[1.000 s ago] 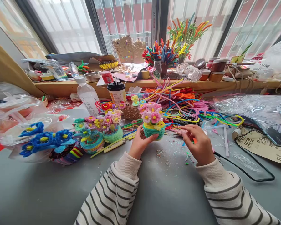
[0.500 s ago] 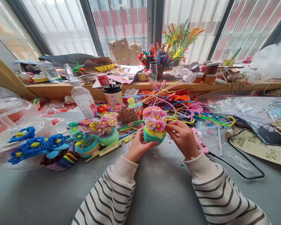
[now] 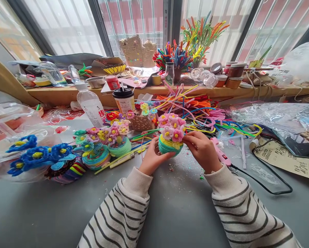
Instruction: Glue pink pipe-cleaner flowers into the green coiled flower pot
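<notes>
A small pot of pipe-cleaner flowers (image 3: 171,146) is in front of me, wrapped in green and yellow with pink and white blooms on top. My left hand (image 3: 154,158) curls around its left side and front, thumb along the lower edge. At its right side my right hand (image 3: 202,150) is closed in a pinch against the yellow rim, just below the pink flowers; whatever lies between those fingertips is hidden. Left of my hands stand a pastel flower pot (image 3: 119,148), a multicoloured pot (image 3: 96,158) and a striped pot with blue flowers (image 3: 66,170).
A pink glue gun (image 3: 223,158) with a black cord lies beside my right hand. Behind are loose pipe cleaners (image 3: 193,106), a lidded cup (image 3: 124,100) and a water bottle (image 3: 91,106). Sandpaper sheets (image 3: 286,158) lie at right. Jars and craft items line the wooden sill (image 3: 144,90).
The view has shifted slightly. Both hands stay on the flower pot, which looks turned or tilted a little; the pinch at its right side persists.
</notes>
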A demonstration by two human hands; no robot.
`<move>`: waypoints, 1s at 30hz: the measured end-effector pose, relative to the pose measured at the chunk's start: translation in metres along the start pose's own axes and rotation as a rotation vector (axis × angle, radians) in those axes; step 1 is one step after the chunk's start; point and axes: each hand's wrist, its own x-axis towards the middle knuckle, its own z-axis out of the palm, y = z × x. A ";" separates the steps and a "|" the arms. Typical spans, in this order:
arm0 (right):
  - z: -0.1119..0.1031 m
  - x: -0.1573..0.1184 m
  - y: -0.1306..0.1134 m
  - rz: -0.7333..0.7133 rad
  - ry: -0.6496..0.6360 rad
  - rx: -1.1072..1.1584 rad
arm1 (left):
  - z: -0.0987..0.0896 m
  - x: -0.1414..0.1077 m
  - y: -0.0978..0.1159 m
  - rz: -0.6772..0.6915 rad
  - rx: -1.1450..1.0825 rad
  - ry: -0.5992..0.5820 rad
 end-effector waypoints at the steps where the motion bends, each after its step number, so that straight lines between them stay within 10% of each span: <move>1: 0.000 0.000 0.000 0.015 0.002 0.012 | 0.000 0.000 0.000 -0.001 0.002 -0.001; 24: -0.008 -0.007 0.011 0.278 0.010 0.179 | 0.000 -0.001 0.003 0.012 -0.008 0.049; 30: 0.002 -0.034 0.022 0.049 -0.411 0.097 | -0.003 0.002 0.004 0.027 -0.036 0.195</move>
